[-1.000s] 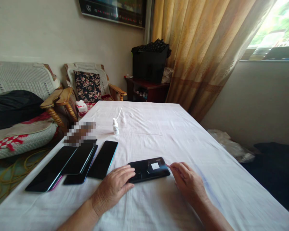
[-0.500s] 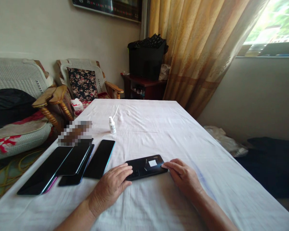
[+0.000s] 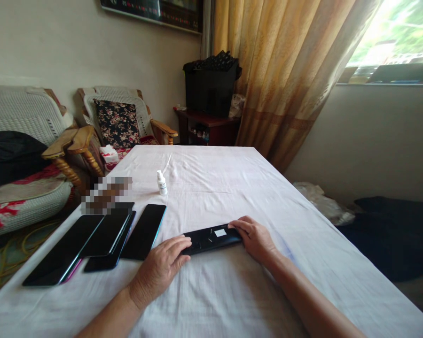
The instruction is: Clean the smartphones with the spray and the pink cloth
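Black rectangular smartphone, back side up w/ a small white rectangular label, is held b/w two bare hands over the near middle of a table spread w/ a white wrinkled cloth. L hand is closed on the phone's L end, fingers over the top & thumb by the near edge; R hand is narrowed on the R end, fingertips at the far corner. Can't tell if the phone touches the cloth along its whole length. L of the L hand, a flat black-screened phone w/ a bright blue edge lies near a tight group: a large glossy black phone w/ a silver edge, a second silver-edged black phone against its R side & a dark blue-edged phone partly under the second. Magenta strip shows below the large one. Beyond the group, a pixelated brown patch is too blurred to ID. Small white plastic bottle stands upright farther back. Bkgd: dark floral-print cushion on a wooden-armed chair, dark red wooden cabinet, gold patterned curtain.
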`<state>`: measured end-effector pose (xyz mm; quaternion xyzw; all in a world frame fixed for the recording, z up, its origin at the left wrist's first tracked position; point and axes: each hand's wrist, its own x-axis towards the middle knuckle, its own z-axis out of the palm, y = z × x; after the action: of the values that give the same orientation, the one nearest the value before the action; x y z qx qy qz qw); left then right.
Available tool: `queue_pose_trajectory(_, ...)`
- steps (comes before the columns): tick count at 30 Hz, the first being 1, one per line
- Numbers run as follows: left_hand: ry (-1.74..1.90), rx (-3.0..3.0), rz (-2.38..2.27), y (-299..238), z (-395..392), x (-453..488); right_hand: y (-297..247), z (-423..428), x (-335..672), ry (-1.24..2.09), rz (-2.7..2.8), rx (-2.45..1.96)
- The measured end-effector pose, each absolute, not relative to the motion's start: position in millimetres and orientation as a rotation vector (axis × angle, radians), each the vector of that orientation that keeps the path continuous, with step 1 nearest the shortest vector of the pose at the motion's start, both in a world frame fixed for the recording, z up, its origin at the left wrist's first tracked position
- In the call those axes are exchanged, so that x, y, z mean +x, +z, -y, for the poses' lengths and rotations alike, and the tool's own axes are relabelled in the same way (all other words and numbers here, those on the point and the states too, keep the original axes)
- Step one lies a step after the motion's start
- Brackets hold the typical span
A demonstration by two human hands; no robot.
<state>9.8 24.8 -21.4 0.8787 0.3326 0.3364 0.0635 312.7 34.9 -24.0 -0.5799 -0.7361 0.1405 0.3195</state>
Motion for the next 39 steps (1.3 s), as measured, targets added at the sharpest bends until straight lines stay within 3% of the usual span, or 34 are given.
queue_pose_trajectory(10, 1.030, 2.472, -1.075, -5.5, -48.2, 17.2, 9.8, -15.6, 329.0, 0.600, 1.707, -1.677)
queue_pose_trajectory(16, 1.028, 2.401, -1.079, 0.6, -63.6, 33.7, 16.1, -25.3, 333.8, 0.299, 1.934, -1.720)
queue_pose_trajectory(22, 1.020, 2.448, -0.940, -6.8, -63.6, 40.0, 16.4, -23.9, 339.6, 0.278, 2.121, -1.599)
queue_pose_trajectory(27, 1.164, 2.596, -1.071, -16.6, -64.5, 37.8, 2.6, -8.2, 349.9, -0.107, 2.133, -1.493)
queue_pose_trajectory(34, 1.053, 2.891, -1.152, -23.1, -56.7, 9.0, -14.7, -1.1, 402.2, -1.006, 1.711, -1.739)
queue_pose_trajectory(39, 1.023, 3.012, -1.211, -24.7, -53.4, -12.0, -24.1, -2.8, 414.7, -1.054, 1.835, -1.994)
